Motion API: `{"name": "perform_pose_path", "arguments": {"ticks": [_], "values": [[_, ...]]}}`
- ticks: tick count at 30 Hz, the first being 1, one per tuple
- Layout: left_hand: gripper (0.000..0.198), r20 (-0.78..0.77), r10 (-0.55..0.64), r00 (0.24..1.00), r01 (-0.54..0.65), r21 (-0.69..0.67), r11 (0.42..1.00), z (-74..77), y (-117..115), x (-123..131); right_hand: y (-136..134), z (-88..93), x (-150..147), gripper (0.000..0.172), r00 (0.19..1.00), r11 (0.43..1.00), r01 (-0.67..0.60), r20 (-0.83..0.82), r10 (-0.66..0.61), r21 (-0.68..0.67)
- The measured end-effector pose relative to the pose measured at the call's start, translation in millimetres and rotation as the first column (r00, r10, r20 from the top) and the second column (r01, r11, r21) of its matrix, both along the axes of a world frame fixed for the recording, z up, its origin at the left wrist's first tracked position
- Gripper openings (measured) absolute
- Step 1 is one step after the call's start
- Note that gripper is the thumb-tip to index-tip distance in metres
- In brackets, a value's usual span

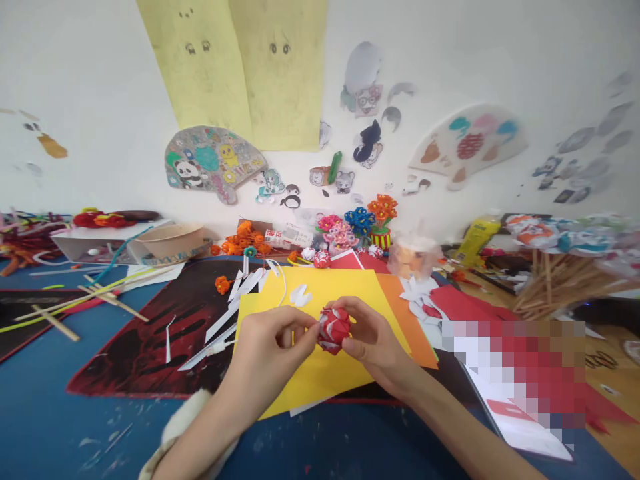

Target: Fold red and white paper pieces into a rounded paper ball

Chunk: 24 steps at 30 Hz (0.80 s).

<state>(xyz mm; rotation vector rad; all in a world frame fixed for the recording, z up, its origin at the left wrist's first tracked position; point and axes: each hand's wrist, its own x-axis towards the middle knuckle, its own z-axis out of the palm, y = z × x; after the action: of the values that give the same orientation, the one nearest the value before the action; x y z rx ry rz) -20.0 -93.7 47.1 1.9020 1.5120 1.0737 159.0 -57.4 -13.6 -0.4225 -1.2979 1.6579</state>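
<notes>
A small red and white folded-paper ball (334, 329) hangs over the yellow paper (280, 387) in the middle of the head view. My left hand (275, 340) pinches its left edge between thumb and forefinger. On the opposite side, my right hand (370, 335) curls round the ball, with the thumb low and the fingers at the top and back. The right fingertips are partly hidden behind it. White paper slips (301, 295) lie on the yellow sheet just beyond the hands.
Left of the sheets, cut white strips (235, 308) lie on a black and red mat (125, 353). A tablet-like screen (525, 417), partly pixelated, is at right near red paper (450, 303). Bead-like flowers (337, 230), a bowl (173, 241) and a lidded cup (414, 253) line the wall.
</notes>
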Motion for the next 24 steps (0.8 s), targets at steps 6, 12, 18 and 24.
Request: {"name": "perform_pose_path", "arguments": {"ticks": [6, 12, 18, 24], "values": [[0.039, 0.331, -0.053, 0.942, 0.175, -0.349, 0.921, 4.8, 2.1, -2.6, 0.4, -0.2, 1.0, 0.044, 1.0, 0.999, 0.009, -0.029, -0.01, -0.033], [0.043, 0.423, -0.004, 0.906, 0.213, -0.448, 0.868, 0.0, 4.0, -3.9, 0.7, -1.2, 2.4, 0.044, 1.0, 1.0, -0.005, 0.009, 0.006, -0.029], [0.041, 0.445, 0.03, 0.895, 0.219, -0.498, 0.839, 0.3, 6.1, -5.1, 1.2, -1.2, 2.5, 0.044, 1.0, 0.999, -0.027, 0.0, 0.027, -0.04], [0.039, 0.484, 0.023, 0.875, 0.247, -0.486, 0.838, -1.2, 5.1, -5.3, 0.0, -1.8, 2.6, 0.043, 0.999, 0.998, -0.04, 0.003, 0.041, -0.04]]}}
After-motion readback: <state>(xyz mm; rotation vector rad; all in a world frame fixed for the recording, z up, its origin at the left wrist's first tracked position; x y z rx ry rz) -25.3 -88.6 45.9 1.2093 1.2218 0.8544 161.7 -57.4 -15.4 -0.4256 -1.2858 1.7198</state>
